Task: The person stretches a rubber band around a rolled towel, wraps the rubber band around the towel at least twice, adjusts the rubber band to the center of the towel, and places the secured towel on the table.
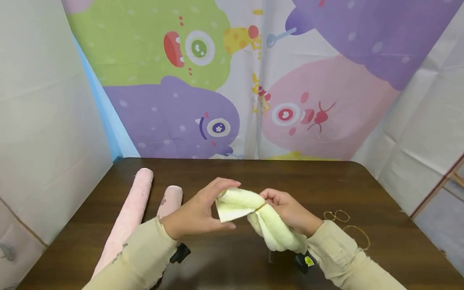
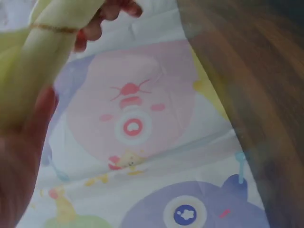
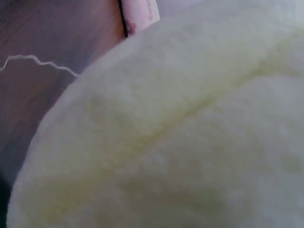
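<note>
A pale yellow towel (image 1: 279,231), rolled and folded over, is held up above the table between both hands. A thin brown elastic band (image 1: 260,207) circles it near its middle. My right hand (image 1: 290,209) grips the towel, its curled fingertips right at the band. My left hand (image 1: 197,211) spreads thumb and fingers wide around the towel's left end, where a loose flap hangs out. In the left wrist view the left thumb (image 2: 42,111) lies along the roll. The folded towel (image 3: 166,123) fills most of the right wrist view and hides the right fingers there.
Two rolled pink towels lie at the left, one long (image 1: 125,221) and one shorter (image 1: 172,199), partly behind my left arm. Loose elastic bands (image 1: 337,216) rest on the dark wooden table (image 1: 290,173) at the right. A cartoon-printed curtain (image 1: 246,80) hangs behind the table.
</note>
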Available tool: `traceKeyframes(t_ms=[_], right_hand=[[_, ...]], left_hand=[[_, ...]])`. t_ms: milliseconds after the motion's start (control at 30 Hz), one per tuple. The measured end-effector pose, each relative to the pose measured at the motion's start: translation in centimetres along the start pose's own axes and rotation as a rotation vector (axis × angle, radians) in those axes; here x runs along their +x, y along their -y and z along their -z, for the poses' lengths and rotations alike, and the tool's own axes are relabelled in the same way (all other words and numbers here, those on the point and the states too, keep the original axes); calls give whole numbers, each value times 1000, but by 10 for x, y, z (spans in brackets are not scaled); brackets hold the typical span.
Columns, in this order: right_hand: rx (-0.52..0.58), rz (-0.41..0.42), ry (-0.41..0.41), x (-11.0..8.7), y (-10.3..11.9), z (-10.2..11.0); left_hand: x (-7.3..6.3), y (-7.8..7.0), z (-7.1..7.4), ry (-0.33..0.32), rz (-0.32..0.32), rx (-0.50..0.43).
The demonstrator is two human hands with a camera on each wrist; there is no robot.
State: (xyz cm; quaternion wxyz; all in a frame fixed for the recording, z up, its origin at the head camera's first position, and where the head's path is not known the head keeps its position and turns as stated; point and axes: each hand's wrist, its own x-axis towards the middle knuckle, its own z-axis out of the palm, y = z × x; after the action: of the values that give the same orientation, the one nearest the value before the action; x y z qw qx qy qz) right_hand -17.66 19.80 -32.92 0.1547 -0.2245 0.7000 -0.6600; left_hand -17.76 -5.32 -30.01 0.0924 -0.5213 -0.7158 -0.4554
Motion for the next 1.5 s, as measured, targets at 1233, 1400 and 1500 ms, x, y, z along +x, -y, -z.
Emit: traceKeyframes(t_ms=[1233,1400,1500], right_hand=[[-1349,979,-304,-9,14,-26],[-1293,907,-257,-25,1,-21],[-1261,865,-244,-31,-5,-20]], left_hand=[[17,-3,8,-398,143,220],[13,1,17,-449,311,227],[10,3,21,-464,431,185]])
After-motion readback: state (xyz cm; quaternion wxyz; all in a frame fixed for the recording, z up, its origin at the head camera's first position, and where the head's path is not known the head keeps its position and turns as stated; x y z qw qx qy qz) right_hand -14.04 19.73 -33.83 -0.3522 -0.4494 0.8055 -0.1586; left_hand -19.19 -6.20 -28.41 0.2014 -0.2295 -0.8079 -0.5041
